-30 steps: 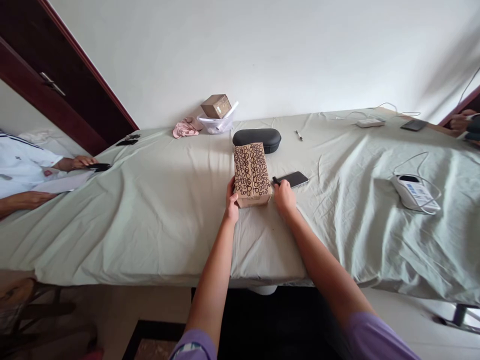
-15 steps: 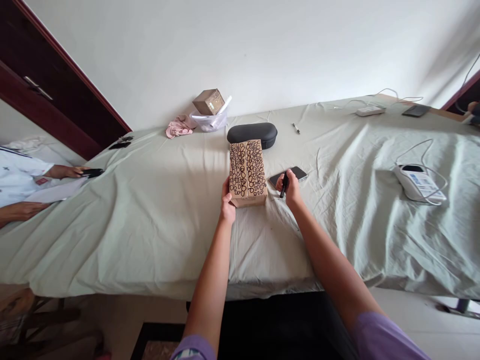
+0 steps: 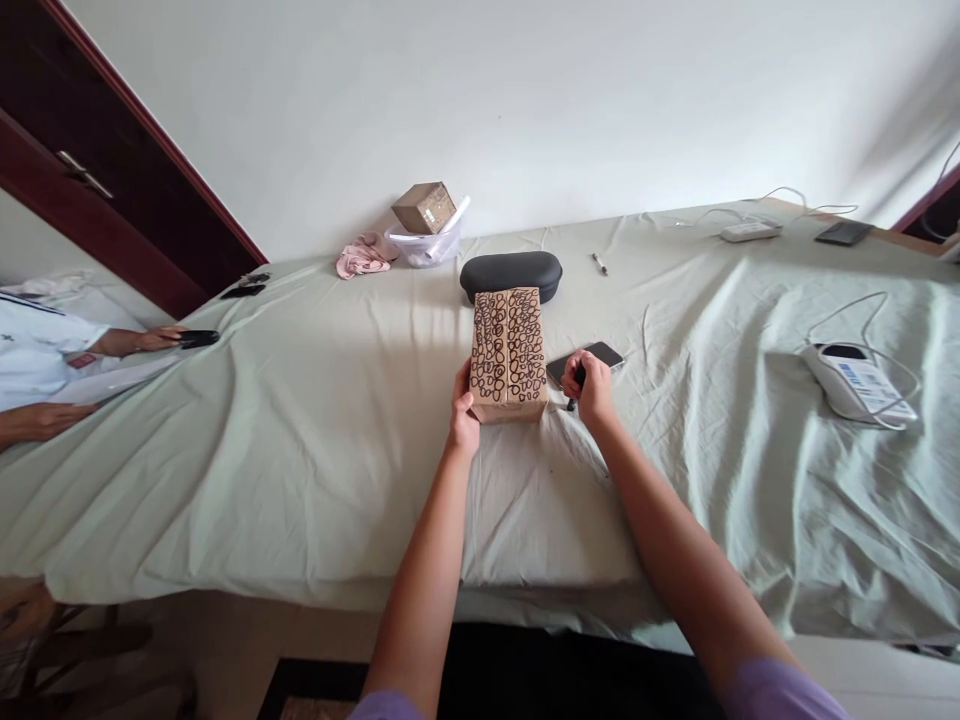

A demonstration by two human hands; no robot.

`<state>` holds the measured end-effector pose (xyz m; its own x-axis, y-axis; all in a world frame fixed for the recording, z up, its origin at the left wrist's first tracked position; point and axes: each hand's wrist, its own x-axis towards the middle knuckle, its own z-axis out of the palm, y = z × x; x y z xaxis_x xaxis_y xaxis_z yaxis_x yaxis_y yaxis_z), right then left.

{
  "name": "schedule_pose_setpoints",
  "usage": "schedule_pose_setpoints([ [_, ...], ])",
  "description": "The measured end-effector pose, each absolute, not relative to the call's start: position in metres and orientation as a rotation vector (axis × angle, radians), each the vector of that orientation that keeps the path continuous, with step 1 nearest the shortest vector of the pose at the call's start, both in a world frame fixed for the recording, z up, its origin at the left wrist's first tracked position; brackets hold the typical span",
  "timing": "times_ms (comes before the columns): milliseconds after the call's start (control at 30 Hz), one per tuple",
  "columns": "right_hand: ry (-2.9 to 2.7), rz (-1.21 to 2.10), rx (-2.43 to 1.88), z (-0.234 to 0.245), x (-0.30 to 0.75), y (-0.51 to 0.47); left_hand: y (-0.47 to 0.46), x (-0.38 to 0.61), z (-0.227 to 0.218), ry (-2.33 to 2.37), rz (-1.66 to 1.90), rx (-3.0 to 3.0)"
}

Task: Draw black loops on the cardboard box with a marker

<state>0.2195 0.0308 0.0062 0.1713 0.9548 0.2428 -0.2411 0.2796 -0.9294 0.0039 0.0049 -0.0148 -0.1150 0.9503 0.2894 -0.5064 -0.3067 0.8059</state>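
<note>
Cardboard box (image 3: 508, 355), black inked loops, gripped by left hand (image 3: 464, 424); right hand (image 3: 593, 390) clenched on marker (image 3: 572, 403) beside phone (image 3: 604, 353).

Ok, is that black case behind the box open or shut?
Shut: the black case lies closed, no inside showing, behind the cardboard box.

Your left hand (image 3: 463, 425) sits upright, fingers raised; your right hand (image 3: 592, 390) curls closed, both arms reaching forward.
</note>
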Motion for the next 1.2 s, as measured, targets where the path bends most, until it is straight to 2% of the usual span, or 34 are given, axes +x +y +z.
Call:
schedule_pose_setpoints([
  [167,-1.101,1.001,-0.881,-0.008,0.216,0.032,0.007,0.009,-0.015,0.643,1.639,0.999],
  [900,-1.337,0.745,-1.349,-0.041,0.215,0.051,0.007,0.014,-0.016,0.654,1.656,1.023],
  [1200,-1.421,0.710,-1.333,-0.041,0.217,0.044,0.002,0.013,-0.015,0.654,1.656,1.033],
])
